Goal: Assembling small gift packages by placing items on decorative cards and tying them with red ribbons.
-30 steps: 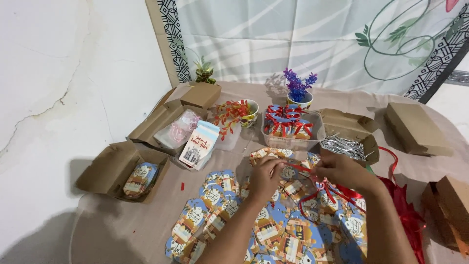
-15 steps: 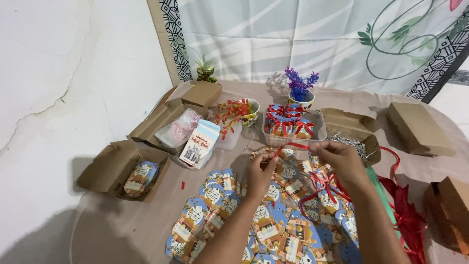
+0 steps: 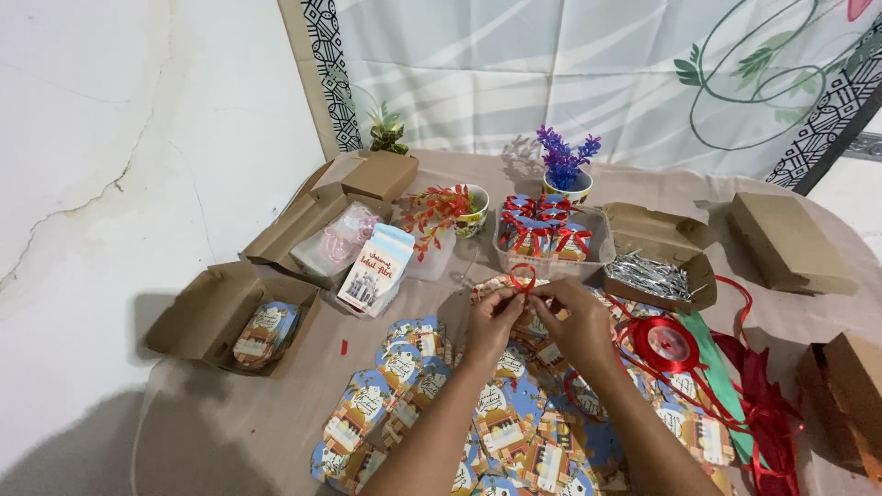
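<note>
My left hand (image 3: 491, 321) and my right hand (image 3: 579, 317) meet above the middle of the table, fingertips pinching a thin red ribbon (image 3: 522, 276) that forms a small loop over a small patterned packet (image 3: 491, 287). Under my forearms lie several flat printed blue-and-orange card pieces (image 3: 413, 386). A red ribbon spool (image 3: 666, 342) sits just right of my right hand, with loose red and green ribbon (image 3: 735, 395) trailing from it.
A clear tray (image 3: 597, 250) of red-bowed packets stands behind my hands. Open brown cardboard boxes (image 3: 197, 317) sit left, back and right; one holds silver twist ties (image 3: 648, 274). Small potted plants (image 3: 562, 165), a white printed pack (image 3: 377, 268) and a curtain lie beyond.
Both hands lifted from the card pieces and came together higher up. The red ribbon now forms a loop between my fingertips.
</note>
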